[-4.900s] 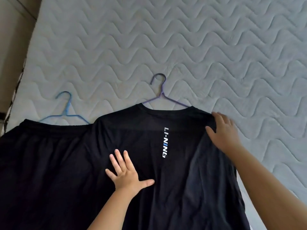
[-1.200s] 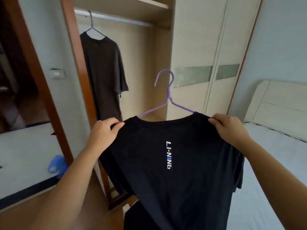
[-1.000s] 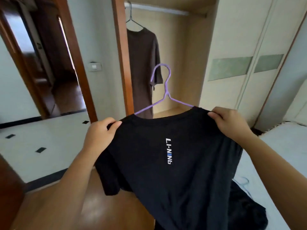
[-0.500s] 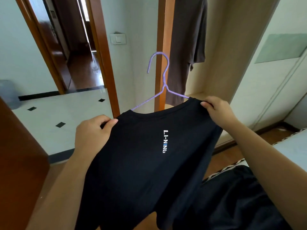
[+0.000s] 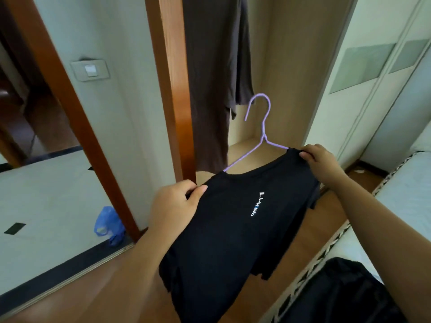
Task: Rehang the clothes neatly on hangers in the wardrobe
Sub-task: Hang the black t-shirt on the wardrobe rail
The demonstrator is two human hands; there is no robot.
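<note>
Head view: the left hand [image 5: 173,203] is curled in a pinch, thumb pressed over the fingers, gripping the left shoulder of the black T-shirt [image 5: 233,241]. The right hand [image 5: 323,163] is likewise curled, thumb and fingers pinching the right shoulder at the collar edge. The black T-shirt hangs between the two hands, clear of any surface, its white lettering facing the camera and its hem falling below the left forearm. It sits on the purple hanger [image 5: 263,129], whose wire arms emerge from the collar between the hands; the hook rises above and left of the right hand, touching nothing. Beyond both hands stands the wardrobe [image 5: 286,66], with a brown T-shirt [image 5: 214,78] hanging inside, above the left hand. Wardrobe doors [image 5: 338,113] with frosted panels lie above the right hand. A light switch [image 5: 91,70] and wooden door frame [image 5: 81,129] lie up and left of the left hand; a blue plastic bag [image 5: 108,226] sits on the floor left of the left wrist. Wooden floor [image 5: 112,287] runs under the left forearm. Below the right forearm, a dark garment [image 5: 338,294] lies on the bed [image 5: 408,199].
</note>
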